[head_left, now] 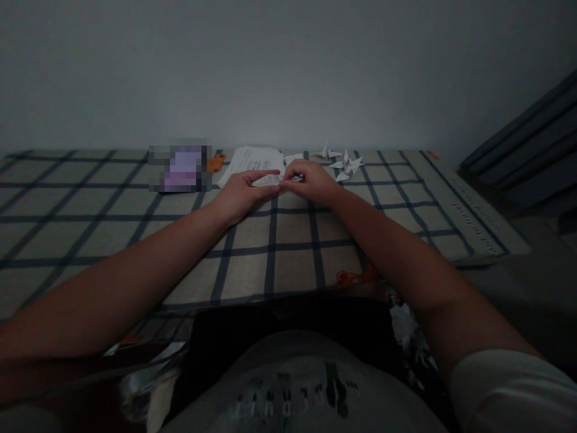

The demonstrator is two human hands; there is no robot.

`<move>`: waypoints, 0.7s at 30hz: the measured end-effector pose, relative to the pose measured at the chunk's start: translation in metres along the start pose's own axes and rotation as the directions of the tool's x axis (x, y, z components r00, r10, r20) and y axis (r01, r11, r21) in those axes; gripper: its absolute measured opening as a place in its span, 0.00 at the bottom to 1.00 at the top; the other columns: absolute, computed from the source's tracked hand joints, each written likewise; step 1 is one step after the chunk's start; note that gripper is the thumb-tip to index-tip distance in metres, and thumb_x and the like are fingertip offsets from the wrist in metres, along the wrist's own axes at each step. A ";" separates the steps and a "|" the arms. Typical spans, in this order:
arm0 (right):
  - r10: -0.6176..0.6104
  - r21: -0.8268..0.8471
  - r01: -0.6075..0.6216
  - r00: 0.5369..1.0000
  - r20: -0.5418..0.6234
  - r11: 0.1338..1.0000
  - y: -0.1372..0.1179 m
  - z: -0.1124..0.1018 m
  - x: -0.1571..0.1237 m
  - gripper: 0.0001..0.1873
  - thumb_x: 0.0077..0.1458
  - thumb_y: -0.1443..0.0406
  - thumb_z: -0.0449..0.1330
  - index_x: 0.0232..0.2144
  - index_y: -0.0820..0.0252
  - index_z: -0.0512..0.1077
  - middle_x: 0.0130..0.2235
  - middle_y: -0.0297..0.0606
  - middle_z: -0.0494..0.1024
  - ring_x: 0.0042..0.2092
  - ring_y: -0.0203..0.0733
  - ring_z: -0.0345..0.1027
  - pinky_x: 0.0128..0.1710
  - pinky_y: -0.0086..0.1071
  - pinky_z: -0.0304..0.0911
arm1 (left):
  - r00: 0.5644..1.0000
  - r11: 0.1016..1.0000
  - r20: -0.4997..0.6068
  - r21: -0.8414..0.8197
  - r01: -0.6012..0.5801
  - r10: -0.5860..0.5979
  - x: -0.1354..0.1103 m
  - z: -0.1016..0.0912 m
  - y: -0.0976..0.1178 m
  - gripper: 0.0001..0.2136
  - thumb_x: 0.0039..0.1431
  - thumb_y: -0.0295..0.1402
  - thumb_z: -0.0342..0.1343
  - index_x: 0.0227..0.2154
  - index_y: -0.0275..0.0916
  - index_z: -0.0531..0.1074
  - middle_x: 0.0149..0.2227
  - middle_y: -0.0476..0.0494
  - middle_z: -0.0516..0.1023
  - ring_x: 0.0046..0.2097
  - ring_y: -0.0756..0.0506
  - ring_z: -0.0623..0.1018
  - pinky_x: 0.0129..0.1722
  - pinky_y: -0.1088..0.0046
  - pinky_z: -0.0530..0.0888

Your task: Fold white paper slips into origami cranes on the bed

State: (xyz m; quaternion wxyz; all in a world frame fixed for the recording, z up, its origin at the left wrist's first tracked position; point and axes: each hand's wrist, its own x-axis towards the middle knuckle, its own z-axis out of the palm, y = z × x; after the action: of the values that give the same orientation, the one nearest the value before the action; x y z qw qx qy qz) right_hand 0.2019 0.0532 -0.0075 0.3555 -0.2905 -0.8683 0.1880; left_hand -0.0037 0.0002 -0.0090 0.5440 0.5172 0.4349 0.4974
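Over the checked tablecloth, both my hands meet around a small piece of folded white paper (267, 180). My left hand (243, 191) grips it from the left, with fingers and thumb reaching along its sides. Thumb and fingers of my right hand (311, 180) pinch at its right end, hiding part of it. Just behind my left hand lies a stack of printed paper sheets (256, 159). Beyond my right hand are several folded paper cranes (347, 165), pointed and white. The paper's exact folds are too dim to make out.
A pixelated purple rectangular item (184, 169) lies at the back left, beside an orange item (217, 163). The plain wall (288, 72) borders the table's far side. Crumpled white paper (404, 325) shows below the table's front edge, right of my lap.
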 end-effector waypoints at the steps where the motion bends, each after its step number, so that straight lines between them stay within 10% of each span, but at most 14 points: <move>1: 0.003 0.005 -0.003 1.000 -0.003 1.000 0.000 0.000 0.000 0.10 0.57 0.59 0.62 0.31 0.61 0.73 0.36 0.40 0.76 0.40 0.42 0.67 0.44 0.36 0.61 | 1.000 1.000 0.001 -0.004 -0.001 0.001 0.000 0.000 -0.001 0.27 0.38 0.33 0.76 0.46 0.35 0.82 0.44 0.37 0.85 0.46 0.42 0.84 0.52 0.65 0.79; 15: 0.088 0.123 -0.082 0.995 -0.045 0.989 -0.004 0.003 0.001 0.11 0.55 0.61 0.60 0.35 0.64 0.75 0.37 0.41 0.79 0.40 0.40 0.68 0.45 0.36 0.65 | 0.999 0.998 -0.040 -0.058 0.024 -0.026 0.004 0.001 -0.001 0.23 0.45 0.25 0.70 0.47 0.35 0.79 0.41 0.39 0.84 0.39 0.46 0.84 0.48 0.68 0.80; 21: 0.072 0.193 -0.073 0.997 0.014 0.978 -0.003 0.005 0.000 0.12 0.54 0.60 0.61 0.35 0.64 0.75 0.36 0.40 0.78 0.39 0.40 0.70 0.43 0.36 0.67 | 1.000 0.995 0.010 0.098 -0.006 0.005 -0.002 0.002 0.003 0.22 0.43 0.39 0.75 0.41 0.34 0.82 0.36 0.39 0.84 0.35 0.47 0.82 0.41 0.69 0.79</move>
State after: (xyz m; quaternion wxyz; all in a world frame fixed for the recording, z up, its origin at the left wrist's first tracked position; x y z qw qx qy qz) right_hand 0.1974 0.0500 -0.0090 0.3721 -0.2855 -0.8358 0.2855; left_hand -0.0023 -0.0022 -0.0060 0.5188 0.5470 0.4544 0.4745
